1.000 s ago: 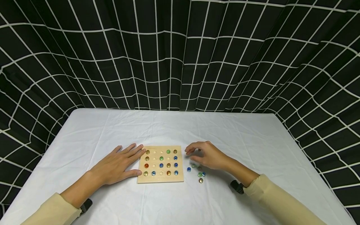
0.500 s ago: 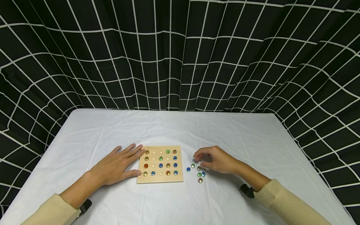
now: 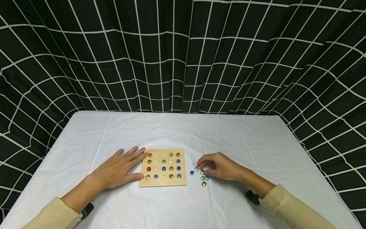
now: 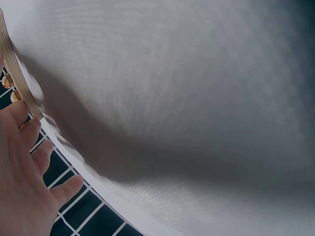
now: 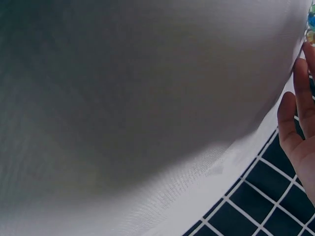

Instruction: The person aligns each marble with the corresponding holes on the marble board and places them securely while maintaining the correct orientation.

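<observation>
A light wooden board (image 3: 164, 183) with rows of round hollows lies on the table, several hollows holding green, blue, amber and red glass marbles. My left hand (image 3: 118, 168) lies flat with fingers spread, its fingertips and thumb resting on the board's left edge. Right of the board is a loose cluster of marbles: a blue marble (image 3: 192, 172), a pale green one (image 3: 196, 169), a brownish one (image 3: 204, 183) and others. My right hand (image 3: 221, 166) is over the cluster, thumb and fingers bent and apart beside a clear-looking marble (image 3: 202, 171). Whether they touch it is unclear.
A white cloth (image 3: 171, 130) with light creases covers the table. Behind and around it hangs a black curtain (image 3: 160, 63) with a white grid. Both wrist views show mostly cloth, with fingers at the side edges.
My right hand has moved right, away from the board's edge, and then lowered toward the clear-looking marble. My left hand stays on the board, which has not visibly moved.
</observation>
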Motion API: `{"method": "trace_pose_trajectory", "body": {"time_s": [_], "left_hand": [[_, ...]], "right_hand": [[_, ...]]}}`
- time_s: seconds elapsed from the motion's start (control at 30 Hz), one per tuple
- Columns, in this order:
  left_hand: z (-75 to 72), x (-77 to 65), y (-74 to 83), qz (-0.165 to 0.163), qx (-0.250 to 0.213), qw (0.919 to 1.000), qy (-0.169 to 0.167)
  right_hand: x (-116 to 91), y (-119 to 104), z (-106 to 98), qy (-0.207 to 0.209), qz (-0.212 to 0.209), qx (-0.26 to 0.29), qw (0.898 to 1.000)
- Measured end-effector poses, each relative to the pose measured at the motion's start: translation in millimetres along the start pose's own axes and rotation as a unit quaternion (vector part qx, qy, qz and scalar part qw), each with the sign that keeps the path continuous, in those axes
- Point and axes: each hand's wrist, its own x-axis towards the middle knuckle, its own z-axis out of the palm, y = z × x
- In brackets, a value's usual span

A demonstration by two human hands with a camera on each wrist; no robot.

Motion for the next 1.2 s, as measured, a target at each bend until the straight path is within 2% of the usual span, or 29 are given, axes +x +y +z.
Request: {"method": "trace_pose_trajectory", "body": {"time_s": [0.6,1.2], "left_hand": [[0.3,0.0,-0.1,0.003,0.002,1.0,0.001],[-0.1,0.7,0.0,0.001,0.002,1.0,-0.003]], "right_hand": [[2.4,1.1,2.5,0.012,-0.006,-0.001,1.0],[22.4,-10.9,1.0,0.028,-0.018,-0.023,0.999]]}}
